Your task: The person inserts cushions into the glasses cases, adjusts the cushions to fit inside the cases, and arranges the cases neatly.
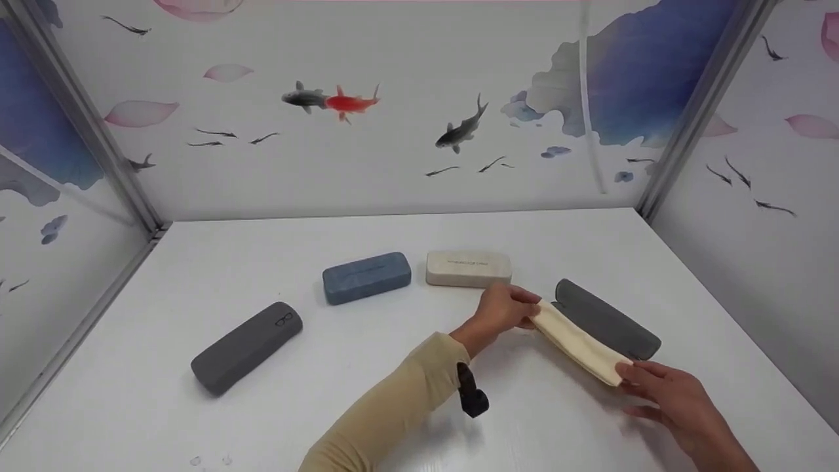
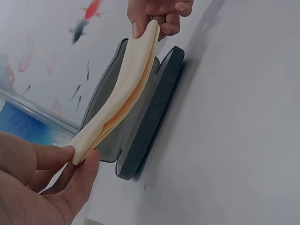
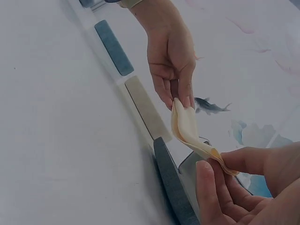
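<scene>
A folded pale-yellow cloth [image 1: 577,342] is stretched lengthwise between both hands. My left hand [image 1: 501,309] pinches its far left end between thumb and fingers, and my right hand [image 1: 675,400] pinches the near right end. Right behind the cloth lies a dark grey glasses case [image 1: 606,318] with its lid raised. In the left wrist view the cloth [image 2: 119,93] hangs over the open case [image 2: 152,117], whose grey lining shows on both sides of it. The cloth's folded layers part slightly along one edge.
A closed grey glasses case [image 1: 248,347] with a small glasses print lies at the left. Farther back sit a blue case [image 1: 367,278] and a cream case [image 1: 468,269], both closed. Printed panels [image 1: 393,170] wall the white table [image 1: 354,406] at the back and sides.
</scene>
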A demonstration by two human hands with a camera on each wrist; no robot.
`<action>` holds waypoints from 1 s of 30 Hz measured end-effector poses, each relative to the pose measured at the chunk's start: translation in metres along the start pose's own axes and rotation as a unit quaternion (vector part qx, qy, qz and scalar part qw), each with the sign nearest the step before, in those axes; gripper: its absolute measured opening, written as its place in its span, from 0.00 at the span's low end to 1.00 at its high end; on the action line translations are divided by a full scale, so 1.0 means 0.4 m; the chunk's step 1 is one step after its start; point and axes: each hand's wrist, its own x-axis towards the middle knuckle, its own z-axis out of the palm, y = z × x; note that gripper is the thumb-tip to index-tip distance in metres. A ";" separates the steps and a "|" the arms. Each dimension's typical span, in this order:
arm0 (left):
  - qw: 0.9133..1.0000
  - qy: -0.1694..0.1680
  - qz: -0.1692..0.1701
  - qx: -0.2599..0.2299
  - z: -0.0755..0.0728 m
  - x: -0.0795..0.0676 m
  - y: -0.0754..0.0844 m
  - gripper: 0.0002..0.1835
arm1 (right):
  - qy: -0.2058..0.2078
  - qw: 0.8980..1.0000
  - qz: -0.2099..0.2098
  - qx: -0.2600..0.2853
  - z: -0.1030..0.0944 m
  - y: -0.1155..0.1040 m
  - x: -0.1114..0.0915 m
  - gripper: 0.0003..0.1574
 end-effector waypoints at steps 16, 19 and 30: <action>0.998 0.061 0.028 -0.017 0.047 0.058 -0.006 0.06 | 0.016 0.999 -0.010 0.027 -0.016 0.005 0.021 0.40; 0.997 0.065 0.029 -0.011 0.052 0.066 -0.010 0.06 | 0.032 0.999 -0.006 0.019 -0.016 0.005 0.028 0.43; 0.995 0.077 0.061 0.033 0.081 0.086 -0.019 0.04 | 0.051 0.998 0.008 0.025 -0.019 0.012 0.044 0.41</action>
